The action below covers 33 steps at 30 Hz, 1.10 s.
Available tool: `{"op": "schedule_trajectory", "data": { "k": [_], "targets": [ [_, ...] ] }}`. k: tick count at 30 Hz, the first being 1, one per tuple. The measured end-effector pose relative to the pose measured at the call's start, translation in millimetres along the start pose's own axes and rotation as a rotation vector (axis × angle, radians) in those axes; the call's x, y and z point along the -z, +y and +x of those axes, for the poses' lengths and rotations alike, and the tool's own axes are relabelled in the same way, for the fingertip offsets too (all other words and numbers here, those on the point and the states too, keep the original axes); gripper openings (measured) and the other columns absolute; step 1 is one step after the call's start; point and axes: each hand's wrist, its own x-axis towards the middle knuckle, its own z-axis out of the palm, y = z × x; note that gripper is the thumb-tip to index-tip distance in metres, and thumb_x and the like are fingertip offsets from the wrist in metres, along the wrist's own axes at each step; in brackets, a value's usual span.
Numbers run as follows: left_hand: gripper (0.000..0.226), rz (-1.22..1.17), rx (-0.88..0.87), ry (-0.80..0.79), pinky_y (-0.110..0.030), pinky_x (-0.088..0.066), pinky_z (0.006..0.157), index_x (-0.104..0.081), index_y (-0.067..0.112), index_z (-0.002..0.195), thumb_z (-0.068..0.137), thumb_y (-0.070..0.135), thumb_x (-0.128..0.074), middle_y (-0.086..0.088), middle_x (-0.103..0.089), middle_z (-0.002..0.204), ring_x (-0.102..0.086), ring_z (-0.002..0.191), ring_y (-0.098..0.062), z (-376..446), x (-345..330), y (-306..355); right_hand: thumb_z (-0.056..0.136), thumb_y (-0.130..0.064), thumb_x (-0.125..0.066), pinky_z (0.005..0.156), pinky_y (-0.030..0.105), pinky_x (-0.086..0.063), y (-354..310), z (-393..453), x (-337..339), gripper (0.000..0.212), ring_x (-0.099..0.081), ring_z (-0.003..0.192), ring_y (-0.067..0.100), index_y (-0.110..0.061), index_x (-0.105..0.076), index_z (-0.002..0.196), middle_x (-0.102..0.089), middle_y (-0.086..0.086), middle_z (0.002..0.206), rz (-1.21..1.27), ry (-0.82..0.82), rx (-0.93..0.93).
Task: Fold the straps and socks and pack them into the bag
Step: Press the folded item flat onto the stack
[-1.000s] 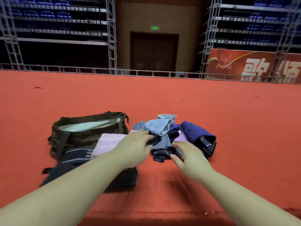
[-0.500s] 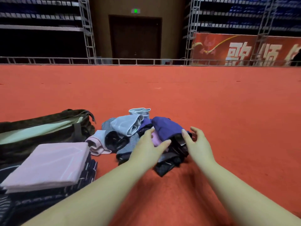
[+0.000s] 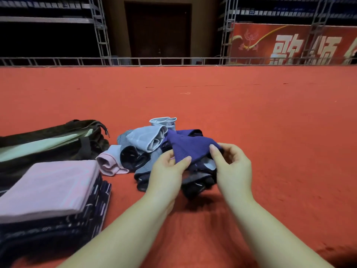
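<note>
Both hands are clamped on a dark purple knitted sock (image 3: 190, 147) at the near right of a heap of rolled socks and straps (image 3: 146, 149) on the red carpeted floor (image 3: 270, 132). The left hand (image 3: 168, 172) pinches the sock's near left edge between thumb and fingers; the right hand (image 3: 232, 167) pinches its right end, fingers curled over the fabric. The hands sit near each other with the sock stretched between them, raised a little above the dark grey and black pieces beneath.

In the heap, a light blue rolled sock (image 3: 147, 140) lies just left of the purple one, a pale pink rolled sock (image 3: 109, 162) lies at the left edge, and a black rolled piece (image 3: 131, 156) sits between them.

To the far left stands an open olive-brown fabric bag (image 3: 58, 136) with a pale lining. Nearer, at the left, a folded pale pink cloth (image 3: 48, 188) rests on a stack of folded dark navy patterned fabric (image 3: 58, 229).
</note>
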Motion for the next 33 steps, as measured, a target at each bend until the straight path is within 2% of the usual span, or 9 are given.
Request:
{"op": "schedule_trajectory", "data": {
  "k": [3, 7, 11, 16, 20, 25, 28, 31, 33],
  "targets": [
    [0.024, -0.006, -0.038, -0.013, -0.035, -0.054, 0.085, -0.063, 0.008, 0.114, 0.092, 0.003, -0.055, -0.007, -0.073, 0.102, -0.070, 0.097, -0.022, -42, 26, -5, 0.084, -0.016, -0.070, 0.069, 0.013, -0.047, -13, -43, 3, 0.006, -0.061, 0.071, 0.000, -0.020, -0.067, 0.082, -0.069, -0.009, 0.076, 0.055, -0.043, 0.025],
    [0.026, -0.035, -0.024, 0.023, -0.029, -0.055, 0.079, -0.065, 0.008, 0.110, 0.085, 0.011, -0.060, -0.007, -0.075, 0.097, -0.071, 0.091, -0.018, -103, 59, -11, 0.079, -0.025, -0.075, 0.077, 0.028, -0.050, -17, -110, 4, 0.008, -0.064, 0.079, 0.016, -0.020, -0.069, 0.078, -0.071, -0.005, 0.078, 0.072, -0.060, -0.068],
    [0.021, -0.040, -0.029, 0.091, -0.017, -0.054, 0.063, -0.067, 0.009, 0.100, 0.080, 0.011, -0.062, -0.007, -0.075, 0.084, -0.071, 0.075, -0.014, -145, 84, -17, 0.088, 0.001, -0.052, 0.058, 0.013, -0.041, -50, -162, 9, 0.034, -0.053, 0.044, -0.006, -0.013, -0.054, 0.056, -0.056, -0.005, 0.042, 0.206, -0.191, -0.267],
    [0.043, 0.407, -0.233, 0.241, -0.023, -0.048, 0.080, -0.061, 0.031, 0.095, 0.066, 0.061, -0.072, 0.009, -0.067, 0.096, -0.063, 0.090, -0.008, -172, 112, -32, 0.083, -0.024, -0.066, 0.048, 0.012, -0.037, -49, -194, 10, 0.028, -0.045, 0.047, 0.000, -0.012, -0.055, 0.060, -0.051, -0.007, 0.052, 0.140, -0.168, -0.204],
    [0.065, 0.477, -0.280, 0.245, -0.020, -0.041, 0.094, -0.040, 0.047, 0.116, 0.060, 0.065, -0.068, 0.032, -0.044, 0.123, -0.048, 0.113, 0.007, -183, 120, -42, 0.073, -0.044, -0.061, 0.049, 0.017, -0.033, -56, -209, 10, 0.040, -0.039, 0.049, 0.003, -0.009, -0.049, 0.055, -0.046, -0.007, 0.048, 0.139, -0.143, -0.160],
    [0.039, 0.648, -0.302, 0.074, -0.017, -0.025, 0.110, -0.049, 0.059, 0.110, 0.074, 0.070, -0.042, 0.032, -0.045, 0.131, -0.037, 0.130, 0.007, -187, 127, -46, 0.074, -0.050, -0.060, 0.050, 0.019, -0.036, -55, -216, 13, 0.045, -0.044, 0.048, 0.005, -0.008, -0.051, 0.058, -0.052, -0.001, 0.049, 0.028, -0.139, -0.130],
    [0.031, 0.663, -0.269, 0.067, -0.017, -0.033, 0.104, -0.059, 0.053, 0.100, 0.081, 0.067, -0.038, 0.035, -0.057, 0.111, -0.050, 0.118, 0.005, -187, 129, -44, 0.082, -0.038, -0.067, 0.050, 0.016, -0.037, -51, -210, 11, 0.036, -0.047, 0.047, 0.003, -0.011, -0.054, 0.060, -0.058, -0.002, 0.052, -0.058, -0.161, -0.101],
    [0.042, 0.546, -0.174, 0.133, -0.017, -0.044, 0.077, -0.067, 0.039, 0.085, 0.090, 0.064, -0.034, 0.021, -0.070, 0.085, -0.061, 0.086, 0.006, -179, 128, -43, 0.083, -0.036, -0.068, 0.052, 0.019, -0.038, -45, -204, 4, 0.033, -0.049, 0.049, 0.003, -0.017, -0.052, 0.061, -0.059, -0.008, 0.055, -0.172, -0.179, -0.051],
    [0.036, 0.531, -0.159, 0.190, -0.010, -0.040, 0.078, -0.069, 0.032, 0.090, 0.092, 0.050, -0.038, 0.019, -0.068, 0.089, -0.061, 0.091, 0.002, -173, 129, -48, 0.083, -0.039, -0.066, 0.056, 0.023, -0.040, -40, -206, 0, 0.033, -0.051, 0.053, 0.006, -0.018, -0.050, 0.063, -0.060, -0.010, 0.061, -0.251, -0.193, -0.039]
  ]
}}
